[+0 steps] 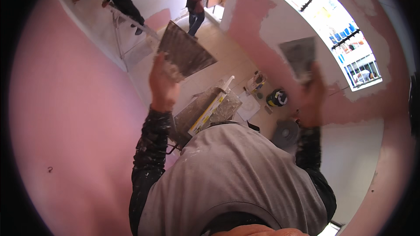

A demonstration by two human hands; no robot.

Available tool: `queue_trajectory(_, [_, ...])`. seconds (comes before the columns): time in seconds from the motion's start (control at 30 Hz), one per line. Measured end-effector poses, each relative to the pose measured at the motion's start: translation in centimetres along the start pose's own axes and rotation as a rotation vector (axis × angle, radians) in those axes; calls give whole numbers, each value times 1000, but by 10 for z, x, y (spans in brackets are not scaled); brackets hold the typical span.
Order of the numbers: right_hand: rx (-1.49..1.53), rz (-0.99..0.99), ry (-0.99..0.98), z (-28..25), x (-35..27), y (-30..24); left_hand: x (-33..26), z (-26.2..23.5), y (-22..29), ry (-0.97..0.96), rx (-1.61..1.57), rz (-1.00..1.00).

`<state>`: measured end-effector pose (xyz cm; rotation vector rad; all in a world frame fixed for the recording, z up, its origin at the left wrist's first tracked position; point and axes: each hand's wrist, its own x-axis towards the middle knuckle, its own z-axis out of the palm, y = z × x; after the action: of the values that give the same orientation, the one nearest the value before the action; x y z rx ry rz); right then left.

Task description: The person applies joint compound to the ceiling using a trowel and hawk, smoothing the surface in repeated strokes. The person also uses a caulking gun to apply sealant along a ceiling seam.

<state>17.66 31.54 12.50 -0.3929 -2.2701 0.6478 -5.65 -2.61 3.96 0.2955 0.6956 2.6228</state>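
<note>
Pink wall (70,109); left hand (163,84) clenched round wide blade (186,49), right hand (314,91) (blurred) gripping smaller blade (300,55).

At the frame's upper centre-left, the left grip (165,86) holds a broad, plaster-streaked taping knife (186,49); right of centre, the blurred right grip (312,92) holds a smaller scraper (300,56), the two blades well apart. A black-and-yellow bucket (276,98) stands on the floor (227,54), right of centre. A co-worker (123,1) is on a stepladder (117,32) at upper left; another person (197,11) stands at upper centre. A barred window (350,48) fills the upper right; a pink wall (70,113) curves down the left.
</note>
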Motion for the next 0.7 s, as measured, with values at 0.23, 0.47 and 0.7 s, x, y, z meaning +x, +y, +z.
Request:
queue_trajectory(0.23, [1485, 811, 6, 141, -51, -10, -39, 43, -83, -9, 10, -144])
queue_trajectory(0.47, [1571, 870, -138, 151, -63, -16, -46, 36, -118, 100, 82, -341])
queue_trajectory(0.7, [1345, 753, -151, 145, -64, -12, -40, 6, -135, -12, 584, -321])
